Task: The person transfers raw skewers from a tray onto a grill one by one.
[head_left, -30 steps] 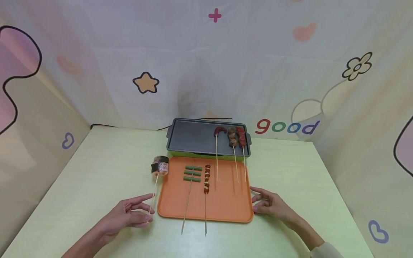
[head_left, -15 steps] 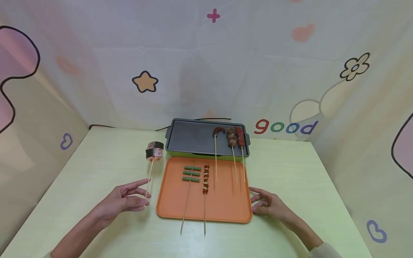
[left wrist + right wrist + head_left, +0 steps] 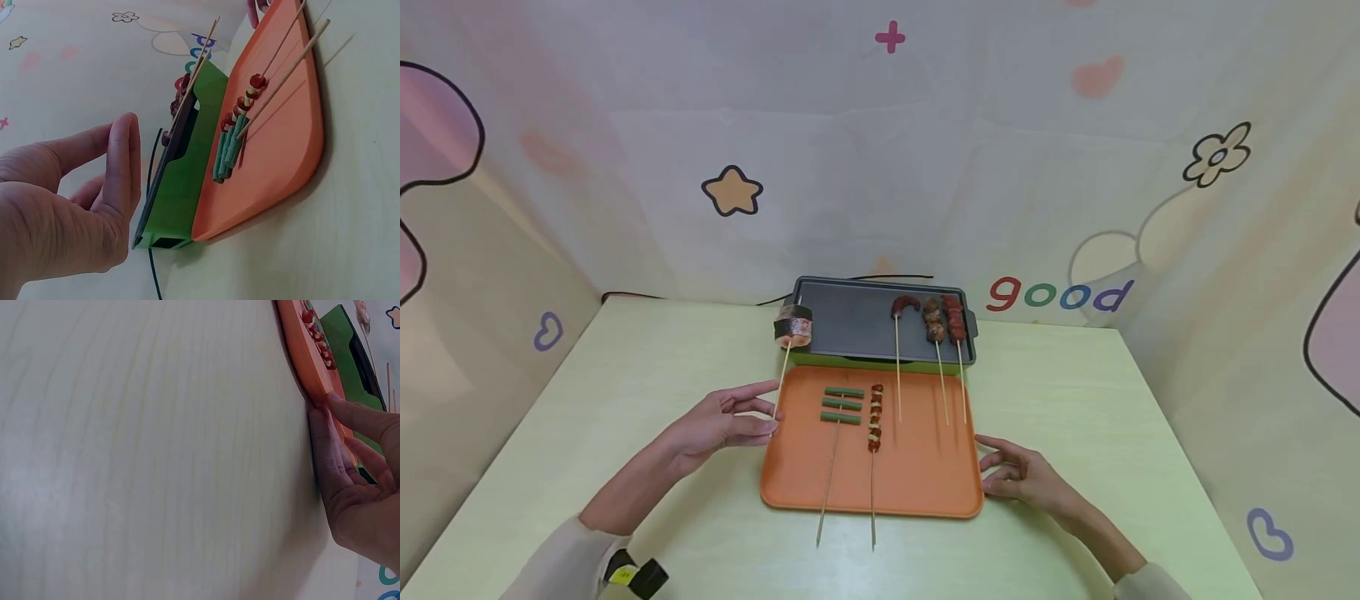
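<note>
My left hand point(image 3: 733, 421) pinches the lower stick of a skewer point(image 3: 793, 326) between thumb and fingers. Thick pinkish pieces banded in dark wrap sit at its top, overlapping the left end of the grey griddle point(image 3: 850, 321) in the head view. Those pieces are out of sight in the left wrist view. At the right rim of the orange tray point(image 3: 925, 483), my right hand point(image 3: 1030, 479) grips the edge with thumb and fingertips. A green-piece skewer point(image 3: 841, 404) and a red-and-pale skewer point(image 3: 875, 421) lie on the tray, their sticks jutting over its front edge.
Three skewers rest on the griddle's right side: a dark curled one point(image 3: 904, 305), a brown chunky one point(image 3: 934, 321) and a red one point(image 3: 954, 319). Their sticks reach out over the tray. A patterned cloth point(image 3: 820, 150) stands behind the table point(image 3: 1045, 375).
The left hand has carried its skewer forward and, lately, rightward, from beside the tray to the griddle's left end. The right hand stays at the tray's rim.
</note>
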Available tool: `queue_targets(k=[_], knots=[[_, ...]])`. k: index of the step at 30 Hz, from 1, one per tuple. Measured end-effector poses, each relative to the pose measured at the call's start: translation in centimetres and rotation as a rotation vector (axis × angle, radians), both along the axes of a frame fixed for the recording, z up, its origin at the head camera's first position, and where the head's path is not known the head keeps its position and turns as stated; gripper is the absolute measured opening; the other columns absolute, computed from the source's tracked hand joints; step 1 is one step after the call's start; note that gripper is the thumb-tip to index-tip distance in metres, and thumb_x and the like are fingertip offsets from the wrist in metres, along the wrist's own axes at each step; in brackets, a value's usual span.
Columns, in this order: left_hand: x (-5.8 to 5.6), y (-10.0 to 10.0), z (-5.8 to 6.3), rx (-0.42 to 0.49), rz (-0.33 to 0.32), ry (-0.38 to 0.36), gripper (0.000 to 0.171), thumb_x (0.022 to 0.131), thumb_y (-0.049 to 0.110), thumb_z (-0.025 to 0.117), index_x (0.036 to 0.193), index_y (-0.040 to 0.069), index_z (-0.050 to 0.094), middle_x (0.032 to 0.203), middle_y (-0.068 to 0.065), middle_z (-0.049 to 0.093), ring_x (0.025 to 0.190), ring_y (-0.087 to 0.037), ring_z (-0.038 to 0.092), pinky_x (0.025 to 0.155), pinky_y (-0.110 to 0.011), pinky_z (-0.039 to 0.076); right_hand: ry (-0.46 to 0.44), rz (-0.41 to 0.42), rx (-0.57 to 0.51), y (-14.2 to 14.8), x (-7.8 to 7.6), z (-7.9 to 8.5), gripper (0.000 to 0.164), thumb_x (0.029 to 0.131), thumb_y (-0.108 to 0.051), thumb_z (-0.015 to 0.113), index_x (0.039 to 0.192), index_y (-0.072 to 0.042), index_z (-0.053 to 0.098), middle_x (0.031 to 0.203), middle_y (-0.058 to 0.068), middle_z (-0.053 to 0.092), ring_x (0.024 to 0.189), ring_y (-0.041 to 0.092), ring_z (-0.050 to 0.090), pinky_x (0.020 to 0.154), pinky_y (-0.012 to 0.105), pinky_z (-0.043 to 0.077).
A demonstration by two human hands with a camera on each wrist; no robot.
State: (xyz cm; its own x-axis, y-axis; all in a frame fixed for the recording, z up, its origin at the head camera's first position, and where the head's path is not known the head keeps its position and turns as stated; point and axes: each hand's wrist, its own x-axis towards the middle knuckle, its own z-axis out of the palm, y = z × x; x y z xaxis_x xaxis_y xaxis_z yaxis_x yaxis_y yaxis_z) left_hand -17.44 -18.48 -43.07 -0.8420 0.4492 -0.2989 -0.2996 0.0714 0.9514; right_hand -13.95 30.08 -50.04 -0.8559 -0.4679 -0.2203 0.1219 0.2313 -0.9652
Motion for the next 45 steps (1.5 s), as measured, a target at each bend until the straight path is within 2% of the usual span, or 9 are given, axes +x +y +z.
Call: queue_targets(k=[9, 16, 23, 26, 30, 32, 38, 41, 45], knots=[[-2.7, 1.8, -0.5, 0.03, 0.014, -0.075, 0.073, 0.096, 0.0, 0.066, 0.159, -0.001, 0.029, 0.106, 0.003, 0.07, 0.099, -0.01, 0.073, 0.093, -0.031, 0.058, -0.023, -0.015, 0.025, 0.1, -0.1, 0.0, 0.074, 0.095, -0.003, 0.07, 0.156, 0.007, 0.03, 0.117, 0.009, 0.061, 0.094, 0.005, 0.07, 0.087, 0.024, 0.059], [-3.5, 2.2, -0.7, 0.038, 0.017, -0.097, 0.071, 0.097, -0.003, 0.064, 0.158, -0.003, 0.029, 0.104, 0.002, 0.069, 0.095, -0.009, 0.073, 0.09, -0.028, 0.059, -0.024, -0.029, 0.045, 0.0, -0.1, -0.1, 0.074, 0.094, -0.003, 0.071, 0.156, 0.006, 0.032, 0.117, 0.009, 0.063, 0.093, 0.006, 0.07, 0.086, 0.022, 0.058], [-3.9, 2.5, -1.2, -0.018, 0.046, -0.04, 0.067, 0.097, -0.003, 0.064, 0.157, -0.002, 0.034, 0.108, 0.0, 0.073, 0.098, -0.012, 0.074, 0.092, -0.032, 0.058, -0.018, -0.025, 0.042, 0.0, 0.1, 0.0, 0.073, 0.094, -0.003, 0.07, 0.155, 0.006, 0.032, 0.118, 0.01, 0.062, 0.094, 0.006, 0.07, 0.086, 0.023, 0.058], [-4.1, 2.6, -1.3, -0.059, 0.07, 0.001, 0.065, 0.097, -0.005, 0.063, 0.156, -0.003, 0.036, 0.117, -0.011, 0.074, 0.1, -0.014, 0.075, 0.093, -0.034, 0.058, -0.024, -0.033, 0.048, -0.1, 0.1, 0.1, 0.073, 0.094, -0.003, 0.071, 0.156, 0.005, 0.033, 0.118, 0.012, 0.062, 0.094, 0.006, 0.07, 0.086, 0.022, 0.058], [-4.3, 2.8, -1.3, -0.105, 0.094, 0.031, 0.062, 0.097, -0.005, 0.061, 0.155, -0.005, 0.037, 0.13, -0.023, 0.069, 0.099, -0.013, 0.075, 0.093, -0.035, 0.058, -0.018, -0.037, 0.053, -0.2, 0.0, 0.2, 0.074, 0.093, -0.003, 0.071, 0.156, 0.006, 0.032, 0.12, 0.016, 0.062, 0.093, 0.006, 0.07, 0.086, 0.022, 0.058], [-4.4, 2.7, -1.4, -0.114, 0.107, 0.03, 0.061, 0.098, -0.005, 0.06, 0.154, -0.005, 0.037, 0.131, -0.025, 0.067, 0.098, -0.012, 0.076, 0.093, -0.035, 0.058, -0.015, -0.035, 0.051, -0.3, 0.0, 0.2, 0.074, 0.093, -0.002, 0.071, 0.156, 0.006, 0.032, 0.121, 0.018, 0.062, 0.093, 0.007, 0.07, 0.086, 0.021, 0.058], [-4.0, 2.1, -2.1, -0.141, 0.111, 0.018, 0.055, 0.103, 0.009, 0.06, 0.152, -0.005, 0.041, 0.128, -0.021, 0.07, 0.098, -0.013, 0.075, 0.094, -0.034, 0.058, 0.001, -0.031, 0.041, -0.2, 0.0, 0.0, 0.073, 0.094, -0.002, 0.07, 0.155, 0.008, 0.032, 0.121, 0.02, 0.061, 0.092, 0.005, 0.07, 0.085, 0.02, 0.057], [-3.0, 1.6, -2.7, -0.144, 0.077, 0.015, 0.054, 0.105, 0.015, 0.057, 0.151, -0.006, 0.041, 0.127, -0.022, 0.07, 0.1, -0.016, 0.075, 0.092, -0.033, 0.059, 0.008, -0.029, 0.048, -0.2, 0.0, 0.0, 0.073, 0.094, -0.003, 0.071, 0.155, 0.008, 0.032, 0.121, 0.021, 0.061, 0.092, 0.005, 0.07, 0.085, 0.02, 0.057], [-0.7, 0.9, -3.4, -0.112, -0.008, 0.015, 0.055, 0.106, 0.019, 0.054, 0.152, -0.007, 0.038, 0.133, -0.024, 0.066, 0.105, -0.019, 0.074, 0.09, -0.032, 0.06, 0.015, -0.031, 0.062, -0.2, 0.1, -0.1, 0.073, 0.094, -0.003, 0.071, 0.155, 0.007, 0.033, 0.122, 0.023, 0.061, 0.092, 0.005, 0.07, 0.084, 0.019, 0.056]])
